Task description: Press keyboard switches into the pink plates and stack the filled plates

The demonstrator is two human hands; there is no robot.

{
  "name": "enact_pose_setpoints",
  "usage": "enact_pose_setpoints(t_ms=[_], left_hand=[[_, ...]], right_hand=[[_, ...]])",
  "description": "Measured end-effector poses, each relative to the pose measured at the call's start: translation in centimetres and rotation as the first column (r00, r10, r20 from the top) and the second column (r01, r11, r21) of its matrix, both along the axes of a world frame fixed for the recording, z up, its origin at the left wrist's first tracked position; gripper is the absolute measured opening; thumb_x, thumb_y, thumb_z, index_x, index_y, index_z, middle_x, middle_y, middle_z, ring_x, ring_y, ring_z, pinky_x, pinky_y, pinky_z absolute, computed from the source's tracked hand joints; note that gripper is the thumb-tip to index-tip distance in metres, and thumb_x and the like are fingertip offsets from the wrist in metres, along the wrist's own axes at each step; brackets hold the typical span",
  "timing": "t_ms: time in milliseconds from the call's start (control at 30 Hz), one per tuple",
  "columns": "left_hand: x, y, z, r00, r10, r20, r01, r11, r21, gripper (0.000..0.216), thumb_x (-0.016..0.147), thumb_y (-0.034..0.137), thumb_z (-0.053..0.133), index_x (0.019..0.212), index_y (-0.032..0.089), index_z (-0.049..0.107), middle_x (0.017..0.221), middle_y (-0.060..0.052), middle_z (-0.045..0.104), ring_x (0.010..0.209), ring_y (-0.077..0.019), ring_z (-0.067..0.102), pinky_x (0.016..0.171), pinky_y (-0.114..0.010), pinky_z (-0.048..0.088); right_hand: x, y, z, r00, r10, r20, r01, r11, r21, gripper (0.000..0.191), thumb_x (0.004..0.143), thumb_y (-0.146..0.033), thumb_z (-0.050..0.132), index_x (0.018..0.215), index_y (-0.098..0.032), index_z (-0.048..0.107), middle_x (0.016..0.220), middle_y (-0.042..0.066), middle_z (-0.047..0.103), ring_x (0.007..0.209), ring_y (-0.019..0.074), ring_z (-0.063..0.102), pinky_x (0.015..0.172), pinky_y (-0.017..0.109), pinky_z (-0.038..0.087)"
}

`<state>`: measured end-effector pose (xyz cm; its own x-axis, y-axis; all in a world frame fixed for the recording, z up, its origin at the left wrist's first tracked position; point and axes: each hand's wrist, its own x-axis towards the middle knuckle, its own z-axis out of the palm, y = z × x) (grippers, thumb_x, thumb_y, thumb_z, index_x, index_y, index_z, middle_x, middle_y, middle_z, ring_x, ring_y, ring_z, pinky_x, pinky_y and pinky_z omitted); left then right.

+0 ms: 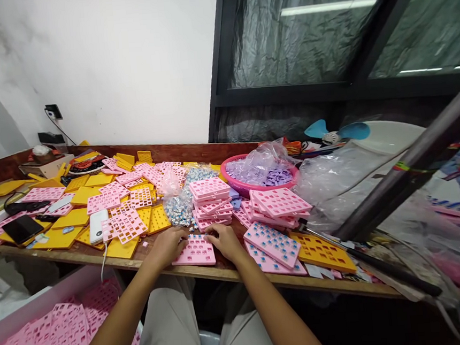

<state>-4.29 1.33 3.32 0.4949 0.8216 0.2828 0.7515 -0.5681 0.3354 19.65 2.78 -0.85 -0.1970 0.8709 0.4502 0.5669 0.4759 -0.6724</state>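
A pink board with rows of cut-outs [196, 252] lies flat at the table's front edge, small blue pieces set along its far row. My left hand [174, 245] curls over its far left corner, fingers closed and fingertips partly hidden. At the far right corner, my right hand [225, 241] has thumb and fingers drawn together in a pinch; anything inside is too small to make out. Just beyond the hands sit a clear bag of small blue-and-white pieces [178, 205] and a stack of pink boards [209, 189]. Pink boards filled with blue pieces [274, 244] lie to the right.
A pink basket [230, 179] holds purple pieces. Yellow boards [73, 218], a black phone [22, 228] and a white device [97, 227] spread leftward. A dark pole [395, 171] slants across the right. Below left stands a bin [62, 284] of pink sheets.
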Motion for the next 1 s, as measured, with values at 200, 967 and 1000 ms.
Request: enact_pose_setpoints(t_ms=[200, 967, 1000], left_hand=[[0.7, 0.4, -0.7, 0.997, 0.029, -0.065, -0.026, 0.998, 0.057, 0.020, 0.092, 0.016, 0.056, 0.089, 0.020, 0.075, 0.095, -0.006, 0.074, 0.090, -0.0212, 0.065, 0.081, -0.030, 0.047], [1.2, -1.8, -2.5, 0.983, 0.102, -0.150, -0.078, 0.984, 0.157, 0.027, 0.100, 0.028, 0.047, 0.104, 0.021, 0.072, 0.105, -0.011, 0.069, 0.104, -0.0280, 0.054, 0.089, -0.042, 0.039], [1.2, -2.0, -2.5, 0.984, 0.096, -0.147, -0.072, 0.984, 0.161, 0.028, 0.101, 0.029, 0.045, 0.106, 0.021, 0.071, 0.106, -0.012, 0.069, 0.104, -0.0282, 0.054, 0.090, -0.043, 0.039]], right_hand=[[0.3, 0.0, 0.1, 0.997, 0.055, 0.048, -0.055, 0.998, 0.001, 0.016, 0.085, -0.019, 0.066, 0.094, -0.022, 0.078, 0.097, 0.005, 0.078, 0.091, 0.0218, 0.070, 0.085, 0.034, 0.052], [0.3, -0.1, 0.9, 0.964, 0.121, 0.237, -0.133, 0.991, 0.036, 0.021, 0.093, -0.015, 0.058, 0.101, -0.020, 0.076, 0.102, 0.007, 0.073, 0.098, 0.0212, 0.063, 0.091, 0.034, 0.048], [0.2, -0.2, 0.9, 0.955, 0.107, 0.277, -0.122, 0.992, 0.039, 0.022, 0.093, -0.015, 0.057, 0.101, -0.020, 0.076, 0.101, 0.007, 0.073, 0.099, 0.0214, 0.063, 0.091, 0.033, 0.048]])
